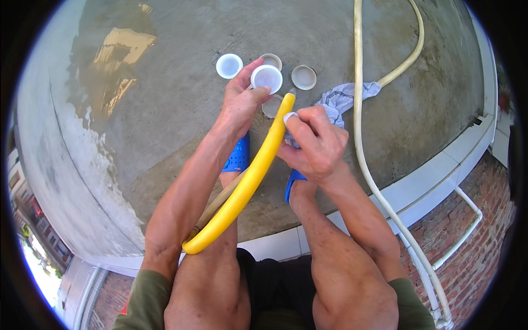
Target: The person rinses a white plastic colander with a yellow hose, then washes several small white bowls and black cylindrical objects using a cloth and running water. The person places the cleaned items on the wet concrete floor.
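Note:
My left hand [243, 97] pinches a small round white plastic cup [266, 78] by its rim, its hollow side facing up. My right hand [315, 142] is closed around a white cloth [291, 119], beside the upper end of a yellow hose [247, 181]. Whether its fingers also grip the hose cannot be told. That hose curves up from above my left knee, its open end close below the cup, with a little clear water at the mouth. On the wet floor around the hands lie another white cup [229, 66] and several greyish round caps [304, 77].
A grey checked towel [336, 101] lies on the concrete floor [185, 82] by a long cream hose [359, 136], which runs down the right side. Blue clogs [238, 154] are on my feet. A white tiled ledge [429, 169] and brick wall [474, 247] border the right.

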`<state>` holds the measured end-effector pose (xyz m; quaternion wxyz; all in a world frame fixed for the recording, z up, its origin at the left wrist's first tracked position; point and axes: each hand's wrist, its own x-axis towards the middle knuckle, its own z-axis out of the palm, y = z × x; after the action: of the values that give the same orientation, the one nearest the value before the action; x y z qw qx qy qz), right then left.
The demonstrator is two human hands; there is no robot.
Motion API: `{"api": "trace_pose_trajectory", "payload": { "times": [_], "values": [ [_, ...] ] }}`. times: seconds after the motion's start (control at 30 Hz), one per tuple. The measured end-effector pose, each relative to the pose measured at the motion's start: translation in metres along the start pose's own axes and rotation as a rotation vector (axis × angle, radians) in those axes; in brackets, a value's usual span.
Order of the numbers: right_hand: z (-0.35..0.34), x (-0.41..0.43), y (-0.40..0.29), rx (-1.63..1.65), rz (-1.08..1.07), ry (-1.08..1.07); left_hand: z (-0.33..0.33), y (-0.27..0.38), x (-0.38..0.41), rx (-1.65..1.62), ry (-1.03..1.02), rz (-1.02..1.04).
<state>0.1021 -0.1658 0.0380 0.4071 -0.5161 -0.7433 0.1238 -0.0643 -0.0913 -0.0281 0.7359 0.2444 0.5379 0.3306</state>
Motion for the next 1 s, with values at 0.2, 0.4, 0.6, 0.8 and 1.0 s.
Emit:
{"api": "trace_pose_trajectory", "payload": {
  "times": [0.2, 0.4, 0.6, 0.8, 1.0],
  "values": [
    [0.009, -0.003, 0.005, 0.135, -0.1, 0.014, 0.009, 0.002, 0.011, -0.155, -0.131, -0.125],
    [0.016, 0.01, -0.001, 0.179, -0.155, 0.055, 0.019, -0.004, 0.024, -0.197, -0.23, -0.324],
    [0.016, 0.001, 0.002, 0.183, -0.12, 0.095, 0.027, -0.016, 0.028, -0.19, -0.248, -0.344],
    [0.015, -0.007, -0.005, 0.189, -0.035, 0.091, 0.015, -0.016, 0.026, -0.052, -0.289, -0.407],
    [0.002, -0.035, 0.003, 0.175, 0.328, -0.134, -0.003, 0.02, 0.003, 0.012, 0.037, 0.017]
  ]
}}
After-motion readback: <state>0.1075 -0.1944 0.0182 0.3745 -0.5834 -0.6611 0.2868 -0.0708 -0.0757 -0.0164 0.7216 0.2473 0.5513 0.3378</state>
